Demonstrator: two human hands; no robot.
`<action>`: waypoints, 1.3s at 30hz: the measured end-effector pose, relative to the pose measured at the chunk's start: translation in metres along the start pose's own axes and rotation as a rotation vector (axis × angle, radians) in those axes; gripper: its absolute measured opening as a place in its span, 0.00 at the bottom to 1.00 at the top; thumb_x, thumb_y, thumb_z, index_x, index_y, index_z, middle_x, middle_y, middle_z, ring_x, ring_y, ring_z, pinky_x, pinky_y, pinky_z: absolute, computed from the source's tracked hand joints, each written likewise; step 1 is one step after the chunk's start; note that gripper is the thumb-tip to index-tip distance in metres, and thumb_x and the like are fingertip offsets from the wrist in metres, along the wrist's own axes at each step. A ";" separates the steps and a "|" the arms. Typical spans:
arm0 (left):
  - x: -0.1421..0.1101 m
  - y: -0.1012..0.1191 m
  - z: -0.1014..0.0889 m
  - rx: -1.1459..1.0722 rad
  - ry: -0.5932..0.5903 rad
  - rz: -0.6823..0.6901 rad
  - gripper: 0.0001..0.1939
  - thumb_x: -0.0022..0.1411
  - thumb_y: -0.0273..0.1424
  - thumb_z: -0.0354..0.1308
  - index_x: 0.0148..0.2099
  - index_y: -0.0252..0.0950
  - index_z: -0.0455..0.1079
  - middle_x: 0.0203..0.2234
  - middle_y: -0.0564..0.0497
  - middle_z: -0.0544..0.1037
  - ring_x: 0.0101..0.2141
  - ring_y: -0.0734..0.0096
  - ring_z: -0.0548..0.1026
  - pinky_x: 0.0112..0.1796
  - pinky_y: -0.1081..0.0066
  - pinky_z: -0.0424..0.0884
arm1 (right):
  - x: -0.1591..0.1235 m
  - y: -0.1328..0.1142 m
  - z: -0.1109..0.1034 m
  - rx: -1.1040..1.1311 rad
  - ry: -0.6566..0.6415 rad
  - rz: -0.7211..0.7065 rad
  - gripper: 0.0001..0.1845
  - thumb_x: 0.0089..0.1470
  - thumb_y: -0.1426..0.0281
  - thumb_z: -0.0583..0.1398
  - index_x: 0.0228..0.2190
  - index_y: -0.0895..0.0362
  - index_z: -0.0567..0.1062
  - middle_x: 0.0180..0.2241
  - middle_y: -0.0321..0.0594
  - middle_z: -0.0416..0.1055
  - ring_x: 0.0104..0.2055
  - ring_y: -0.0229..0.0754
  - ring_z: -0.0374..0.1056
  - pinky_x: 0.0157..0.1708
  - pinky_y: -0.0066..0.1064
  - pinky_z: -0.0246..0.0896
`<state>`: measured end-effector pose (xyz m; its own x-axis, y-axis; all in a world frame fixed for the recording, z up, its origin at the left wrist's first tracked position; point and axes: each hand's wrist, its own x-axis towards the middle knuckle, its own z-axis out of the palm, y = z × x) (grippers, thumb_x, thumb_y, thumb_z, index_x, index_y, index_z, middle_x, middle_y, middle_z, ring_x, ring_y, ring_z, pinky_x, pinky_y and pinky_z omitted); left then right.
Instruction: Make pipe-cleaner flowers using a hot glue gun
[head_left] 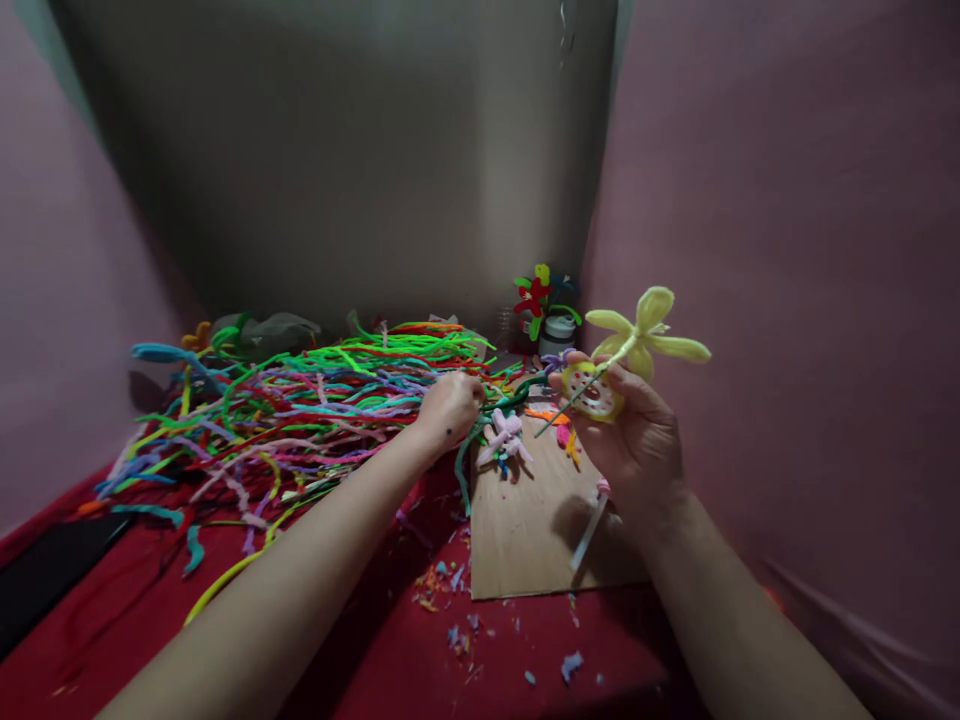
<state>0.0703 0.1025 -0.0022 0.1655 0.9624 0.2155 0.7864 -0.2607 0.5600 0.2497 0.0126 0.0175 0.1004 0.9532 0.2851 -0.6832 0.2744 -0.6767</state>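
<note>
My right hand [637,430] is closed around a yellow pipe-cleaner flower [645,332] on a thin stem, together with a small yellow ring [592,392] with a red-dotted centre. My left hand [450,405] reaches into a big heap of coloured pipe cleaners [300,410], its fingers curled onto a dark green pipe cleaner [487,420] at the heap's right edge. A small pink pipe-cleaner figure [506,440] lies between my hands on a brown board [525,530].
A red cloth [525,650] covers the surface, strewn with snipped bits. A red and yellow flower in a white jar [551,315] stands at the back. A dark flat object [52,570] lies at the left. Pink walls close in on both sides.
</note>
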 end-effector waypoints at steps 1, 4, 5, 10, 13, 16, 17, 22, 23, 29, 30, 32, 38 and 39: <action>0.005 0.002 0.004 0.059 -0.032 -0.004 0.08 0.56 0.28 0.56 0.39 0.34 0.73 0.39 0.44 0.75 0.44 0.59 0.71 0.44 0.61 0.66 | 0.000 -0.002 -0.001 0.004 0.002 0.007 0.04 0.44 0.70 0.59 0.27 0.51 0.75 0.34 0.34 0.73 0.37 0.41 0.69 0.36 0.36 0.64; 0.012 0.005 0.014 0.188 -0.107 -0.008 0.17 0.60 0.34 0.54 0.51 0.36 0.65 0.47 0.45 0.70 0.44 0.62 0.71 0.41 0.59 0.70 | 0.001 -0.004 -0.001 -0.001 0.003 0.019 0.04 0.44 0.69 0.59 0.27 0.50 0.74 0.35 0.34 0.73 0.38 0.43 0.69 0.37 0.38 0.64; 0.012 0.004 0.016 0.217 -0.118 -0.001 0.18 0.60 0.35 0.54 0.53 0.36 0.63 0.48 0.45 0.69 0.43 0.63 0.71 0.40 0.59 0.70 | 0.000 -0.004 0.000 -0.008 0.001 0.022 0.04 0.44 0.69 0.59 0.26 0.50 0.74 0.35 0.34 0.73 0.37 0.43 0.70 0.36 0.38 0.64; 0.004 0.001 0.015 0.262 -0.026 0.066 0.08 0.59 0.31 0.54 0.37 0.37 0.72 0.38 0.44 0.74 0.42 0.59 0.72 0.41 0.62 0.67 | 0.000 -0.003 0.002 -0.008 0.000 0.038 0.05 0.43 0.70 0.59 0.25 0.51 0.76 0.34 0.35 0.74 0.35 0.43 0.69 0.33 0.37 0.65; -0.002 0.000 0.009 0.217 0.087 0.122 0.09 0.56 0.29 0.52 0.33 0.38 0.74 0.34 0.45 0.76 0.41 0.57 0.73 0.39 0.65 0.65 | 0.001 -0.002 0.002 0.020 -0.017 0.031 0.06 0.43 0.70 0.60 0.26 0.51 0.77 0.33 0.35 0.74 0.35 0.42 0.69 0.33 0.36 0.65; -0.008 0.003 -0.001 0.122 0.171 0.172 0.09 0.55 0.29 0.51 0.34 0.39 0.74 0.31 0.48 0.77 0.36 0.62 0.73 0.36 0.68 0.64 | 0.002 0.003 0.000 0.023 -0.053 0.045 0.05 0.43 0.70 0.60 0.26 0.51 0.77 0.32 0.34 0.74 0.33 0.40 0.69 0.32 0.34 0.64; -0.011 0.004 -0.006 0.078 0.191 0.183 0.09 0.54 0.29 0.52 0.34 0.38 0.74 0.29 0.49 0.77 0.33 0.64 0.73 0.34 0.69 0.64 | 0.002 0.005 0.000 0.013 -0.058 0.055 0.05 0.42 0.71 0.61 0.25 0.52 0.77 0.32 0.35 0.75 0.32 0.40 0.69 0.32 0.34 0.63; -0.038 0.020 -0.029 -0.204 0.238 0.165 0.10 0.56 0.34 0.51 0.31 0.35 0.70 0.15 0.57 0.67 0.16 0.76 0.63 0.20 0.75 0.57 | -0.001 0.018 0.002 -0.097 -0.062 0.093 0.04 0.40 0.73 0.63 0.25 0.56 0.78 0.31 0.38 0.75 0.29 0.37 0.66 0.27 0.29 0.59; -0.045 0.024 -0.032 -0.443 0.202 0.117 0.09 0.54 0.35 0.54 0.30 0.34 0.69 0.13 0.59 0.64 0.15 0.79 0.59 0.18 0.76 0.54 | -0.002 0.021 0.003 -0.116 -0.054 0.102 0.04 0.39 0.73 0.64 0.25 0.57 0.79 0.31 0.38 0.75 0.29 0.35 0.66 0.27 0.27 0.59; -0.086 0.047 -0.025 -1.116 0.137 -0.068 0.08 0.46 0.31 0.64 0.27 0.33 0.68 0.16 0.59 0.67 0.16 0.84 0.60 0.19 0.80 0.56 | -0.009 0.033 0.005 -0.157 -0.098 0.154 0.04 0.40 0.73 0.65 0.25 0.58 0.79 0.25 0.37 0.73 0.28 0.35 0.64 0.27 0.27 0.57; -0.089 0.047 -0.022 -1.158 0.117 -0.080 0.09 0.46 0.30 0.64 0.27 0.33 0.68 0.17 0.58 0.69 0.18 0.83 0.64 0.21 0.80 0.59 | -0.009 0.035 0.005 -0.162 -0.101 0.157 0.04 0.39 0.73 0.65 0.25 0.58 0.79 0.24 0.36 0.72 0.27 0.35 0.64 0.27 0.27 0.57; -0.092 0.047 -0.016 -1.182 0.091 -0.092 0.09 0.46 0.30 0.65 0.27 0.32 0.69 0.18 0.57 0.71 0.20 0.82 0.66 0.24 0.79 0.62 | -0.010 0.040 0.005 -0.180 -0.098 0.161 0.04 0.39 0.73 0.66 0.24 0.57 0.78 0.23 0.34 0.70 0.25 0.33 0.62 0.25 0.26 0.56; -0.092 0.041 -0.011 -1.210 0.065 -0.094 0.08 0.46 0.29 0.64 0.26 0.32 0.68 0.15 0.59 0.68 0.17 0.85 0.61 0.19 0.82 0.56 | -0.014 0.045 0.006 -0.249 -0.105 0.166 0.03 0.38 0.74 0.66 0.22 0.57 0.77 0.21 0.32 0.68 0.23 0.32 0.59 0.24 0.26 0.55; -0.093 0.041 -0.011 -1.200 0.062 -0.090 0.07 0.47 0.29 0.64 0.26 0.32 0.68 0.15 0.59 0.67 0.16 0.85 0.60 0.19 0.81 0.55 | -0.014 0.045 0.007 -0.253 -0.111 0.166 0.03 0.38 0.75 0.65 0.22 0.57 0.77 0.21 0.32 0.68 0.23 0.32 0.59 0.24 0.26 0.54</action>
<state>0.0803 0.0016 0.0095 0.0841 0.9840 0.1573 -0.2666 -0.1299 0.9550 0.2125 0.0104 -0.0123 -0.0867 0.9717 0.2197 -0.4804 0.1524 -0.8637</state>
